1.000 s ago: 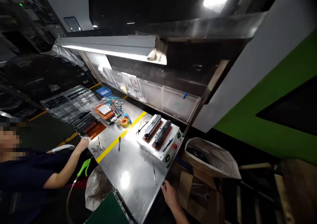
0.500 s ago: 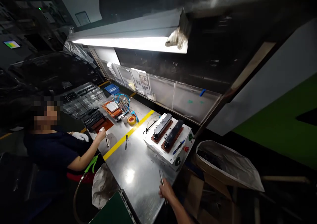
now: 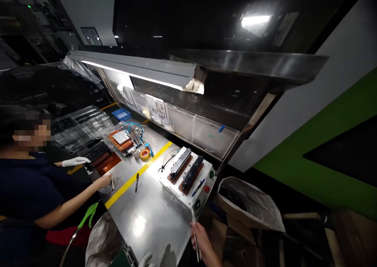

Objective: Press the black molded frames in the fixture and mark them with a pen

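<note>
My right hand [image 3: 202, 237] is closed around a pair of metal tweezers [image 3: 193, 216], tips pointing up and away near the front corner of a white fixture box [image 3: 173, 186]. On the box, a grey-topped long part [image 3: 180, 164] and a black long part [image 3: 193, 172] rest on brown bases, with a blue pen [image 3: 198, 187] beside them. At the bottom edge my left hand [image 3: 146, 260], in a pale glove, shows only in part above the metal table [image 3: 132, 208]. Its grip is cut off by the frame.
At left, a co-worker holds a small tool in a bare hand [image 3: 103, 181]; the other hand [image 3: 75, 162] is gloved. A black marker [image 3: 137, 182], yellow line and orange tape roll [image 3: 144, 154] lie on the table. An open bag [image 3: 250, 204] stands at right; a green air gun [image 3: 88, 216] hangs left.
The view has shifted, so the table sits further left and lower. My gloved left hand has come into the bottom edge. The co-worker's gloved hand has reached toward the black strips.
</note>
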`<state>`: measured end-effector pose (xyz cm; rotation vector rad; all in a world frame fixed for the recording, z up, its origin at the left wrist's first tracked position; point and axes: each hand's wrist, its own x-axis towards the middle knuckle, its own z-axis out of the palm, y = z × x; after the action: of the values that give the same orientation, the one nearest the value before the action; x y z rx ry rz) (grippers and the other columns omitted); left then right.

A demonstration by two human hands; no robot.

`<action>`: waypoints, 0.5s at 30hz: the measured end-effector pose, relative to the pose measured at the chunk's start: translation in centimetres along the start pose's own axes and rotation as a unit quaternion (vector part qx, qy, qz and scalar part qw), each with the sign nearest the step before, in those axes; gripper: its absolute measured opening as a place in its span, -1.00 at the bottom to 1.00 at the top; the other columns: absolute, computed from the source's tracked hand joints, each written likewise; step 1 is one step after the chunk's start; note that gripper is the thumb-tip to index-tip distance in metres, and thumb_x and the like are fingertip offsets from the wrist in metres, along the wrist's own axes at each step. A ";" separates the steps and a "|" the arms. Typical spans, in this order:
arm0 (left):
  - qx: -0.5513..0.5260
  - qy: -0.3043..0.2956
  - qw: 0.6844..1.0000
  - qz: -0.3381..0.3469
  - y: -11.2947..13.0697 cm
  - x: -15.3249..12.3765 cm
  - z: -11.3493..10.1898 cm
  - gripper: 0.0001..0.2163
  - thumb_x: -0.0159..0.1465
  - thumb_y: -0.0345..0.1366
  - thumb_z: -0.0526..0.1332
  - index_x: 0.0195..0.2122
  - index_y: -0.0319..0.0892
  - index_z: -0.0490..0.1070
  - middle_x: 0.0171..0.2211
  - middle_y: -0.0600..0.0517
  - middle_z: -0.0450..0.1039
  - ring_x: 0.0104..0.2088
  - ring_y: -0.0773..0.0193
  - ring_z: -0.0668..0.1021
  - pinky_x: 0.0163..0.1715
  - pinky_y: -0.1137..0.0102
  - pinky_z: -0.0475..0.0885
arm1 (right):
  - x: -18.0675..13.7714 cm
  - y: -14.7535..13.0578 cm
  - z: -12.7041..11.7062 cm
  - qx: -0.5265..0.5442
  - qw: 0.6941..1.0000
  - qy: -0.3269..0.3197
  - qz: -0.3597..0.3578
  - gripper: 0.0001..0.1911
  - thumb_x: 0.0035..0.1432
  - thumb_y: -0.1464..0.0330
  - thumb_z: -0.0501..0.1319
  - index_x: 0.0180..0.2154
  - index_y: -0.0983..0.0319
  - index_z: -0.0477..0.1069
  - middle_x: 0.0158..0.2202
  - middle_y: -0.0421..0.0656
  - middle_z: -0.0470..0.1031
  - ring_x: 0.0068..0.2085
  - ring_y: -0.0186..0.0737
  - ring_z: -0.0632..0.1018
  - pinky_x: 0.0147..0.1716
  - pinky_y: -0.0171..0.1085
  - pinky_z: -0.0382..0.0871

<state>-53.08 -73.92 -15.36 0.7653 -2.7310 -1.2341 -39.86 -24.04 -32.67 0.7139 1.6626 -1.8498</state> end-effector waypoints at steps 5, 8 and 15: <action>-0.015 0.023 0.998 0.049 6.1 -10.2 10.0 -0.79 0.31 -0.14 0.23 -0.08 -0.06 0.49 -0.14 -0.06 0.57 0.10 0.00 0.55 0.05 -0.01 0.53 | -1.1 0.2 -4.6 -0.039 0.997 0.066 -0.007 -0.30 -0.32 -0.22 0.30 -0.22 0.11 0.56 -0.53 -0.18 0.49 -0.61 -0.25 0.44 -0.63 -0.27 0.29; -0.026 -0.028 0.994 0.100 10.6 -16.5 20.1 -0.80 0.30 -0.10 0.21 -0.12 0.04 0.54 -0.04 -0.08 0.58 0.05 -0.01 0.60 0.01 0.04 0.60 | 0.3 -5.1 -5.9 -0.123 0.978 0.111 -0.127 -0.31 -0.02 -0.21 0.18 -0.02 0.06 0.59 -0.22 -0.08 0.65 -0.25 0.00 0.64 -0.28 -0.12 0.55; 0.142 -0.041 0.931 0.333 19.2 -13.5 30.7 -0.65 0.34 -0.28 0.16 0.13 -0.11 0.48 0.21 -0.24 0.40 0.20 -0.12 0.47 0.23 0.01 0.41 | 4.2 -19.3 -3.5 -0.360 0.856 0.156 -0.337 -0.44 0.40 0.16 -0.07 0.26 0.21 0.42 0.07 0.04 0.57 0.08 0.02 0.57 0.10 -0.13 0.41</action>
<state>-56.68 -35.73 -20.42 -0.2276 -2.8706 -0.7419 -56.36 -19.08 -22.33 0.0874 2.8528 -1.3084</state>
